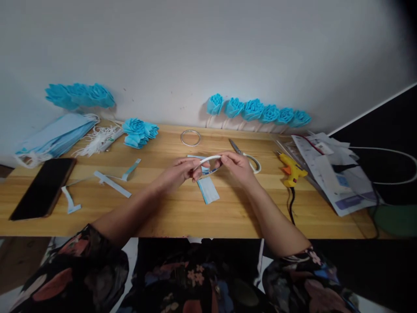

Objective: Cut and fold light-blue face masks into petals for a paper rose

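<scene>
Over the middle of the wooden table [182, 217], my left hand [180, 171] and my right hand [236, 165] both pinch a thin white curved band [208, 159], one at each end. A light blue strip of mask fabric [207, 189] hangs from the band down onto the table between my hands. Both hands have their fingers closed on the band.
A metal ring [190, 138] and scissors [244, 154] lie behind my hands. A yellow glue gun [292, 169] and papers [335, 174] sit right. Blue fabric roses [257, 109] line the wall. Left: phone [44, 187], stacked masks [55, 137], a rose [140, 131], cut strips [112, 184].
</scene>
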`<move>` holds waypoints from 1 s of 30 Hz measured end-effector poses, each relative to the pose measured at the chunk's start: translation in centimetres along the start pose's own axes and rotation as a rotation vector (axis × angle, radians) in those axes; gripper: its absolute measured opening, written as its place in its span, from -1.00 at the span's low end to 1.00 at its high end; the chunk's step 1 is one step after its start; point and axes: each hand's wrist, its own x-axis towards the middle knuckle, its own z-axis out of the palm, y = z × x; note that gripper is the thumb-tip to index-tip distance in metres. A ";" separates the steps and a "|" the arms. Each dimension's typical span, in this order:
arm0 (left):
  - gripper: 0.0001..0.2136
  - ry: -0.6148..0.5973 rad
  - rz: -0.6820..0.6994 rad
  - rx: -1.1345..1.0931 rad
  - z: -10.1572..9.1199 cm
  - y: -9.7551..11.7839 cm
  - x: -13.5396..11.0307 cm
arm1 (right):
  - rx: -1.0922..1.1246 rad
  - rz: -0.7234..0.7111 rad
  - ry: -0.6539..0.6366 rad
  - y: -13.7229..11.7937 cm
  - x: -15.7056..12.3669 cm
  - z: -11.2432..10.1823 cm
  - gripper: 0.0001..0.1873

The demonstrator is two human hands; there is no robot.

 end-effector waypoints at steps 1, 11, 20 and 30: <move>-0.65 -0.004 -0.004 -0.011 0.0 0.0 0.1 | 0.018 0.004 0.009 0.1 -0.2 0.1 -0.54; -0.57 0.022 -0.031 -0.006 -0.5 -0.4 0.4 | -0.039 0.002 -0.009 0.0 -0.6 0.4 -0.53; -0.75 0.022 -0.060 -0.028 -0.5 -0.3 0.4 | -0.088 0.026 -0.006 -0.4 -0.8 0.5 -0.51; -0.72 0.053 -0.076 0.011 -0.5 0.0 0.3 | -0.073 0.003 -0.017 -0.4 -0.9 0.6 -0.55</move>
